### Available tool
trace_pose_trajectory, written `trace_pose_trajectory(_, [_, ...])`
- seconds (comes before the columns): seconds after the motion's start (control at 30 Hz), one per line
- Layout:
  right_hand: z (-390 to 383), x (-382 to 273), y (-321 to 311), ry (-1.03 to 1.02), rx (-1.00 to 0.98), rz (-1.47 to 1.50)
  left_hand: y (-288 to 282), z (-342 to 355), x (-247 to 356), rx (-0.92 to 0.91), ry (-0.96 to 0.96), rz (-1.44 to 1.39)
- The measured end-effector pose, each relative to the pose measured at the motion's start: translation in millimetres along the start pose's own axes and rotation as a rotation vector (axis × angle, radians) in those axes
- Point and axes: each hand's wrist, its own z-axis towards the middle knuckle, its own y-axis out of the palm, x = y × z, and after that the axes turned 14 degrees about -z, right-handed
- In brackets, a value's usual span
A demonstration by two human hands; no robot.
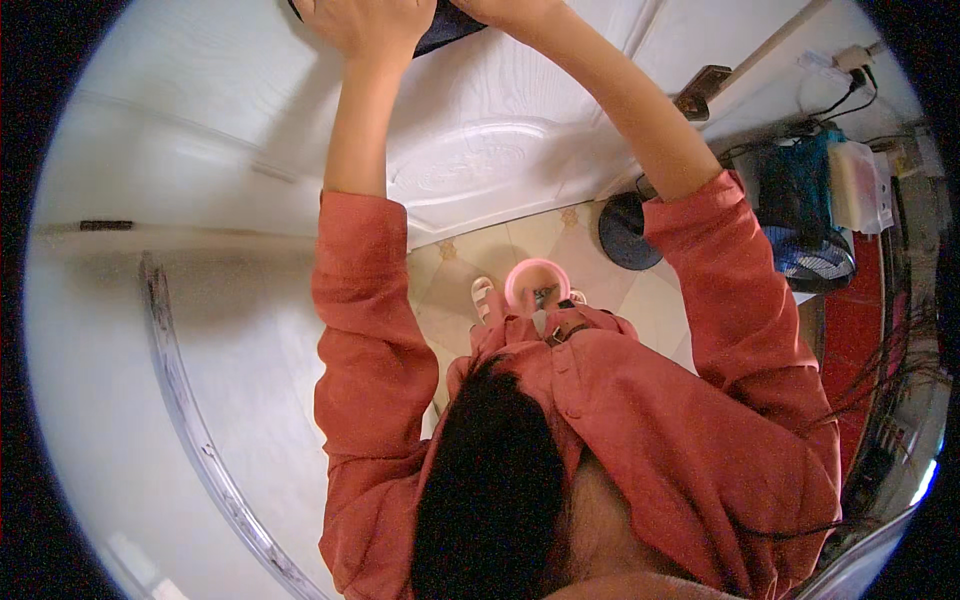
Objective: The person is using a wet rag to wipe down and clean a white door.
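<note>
Both my arms, in rolled-up salmon-red sleeves, reach up to a white panelled door [480,150] with a raised moulded pattern. My left hand [372,25] lies over a dark cloth [450,30] against the door, and the cloth shows on both sides of it. The fingers are mostly cut off by the upper edge, though the hand looks closed on the cloth. My right hand [505,8] comes in at the cloth's right end. Its fingers are outside the picture, so its grip does not show.
A pink bucket [537,264] stands on the tiled floor by my feet, something dark inside it. To the right are a dark round object [628,232], a fan [812,258], a red panel [852,335] and a plug with cables [853,58]. A door handle [703,92] sticks out.
</note>
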Motion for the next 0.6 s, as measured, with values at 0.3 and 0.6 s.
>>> trace_pose_trajectory(0.3, [-98.0,-5.9,18.3,-0.177,-0.077,0.105,40.1,-106.9,19.8,0.042,-0.159,-0.082])
trace_pose_trajectory(0.6, [-286.8,-25.5,18.0,-0.345,-0.327,0.195,85.8,-309.3,76.8,-0.116,-0.506,-0.202])
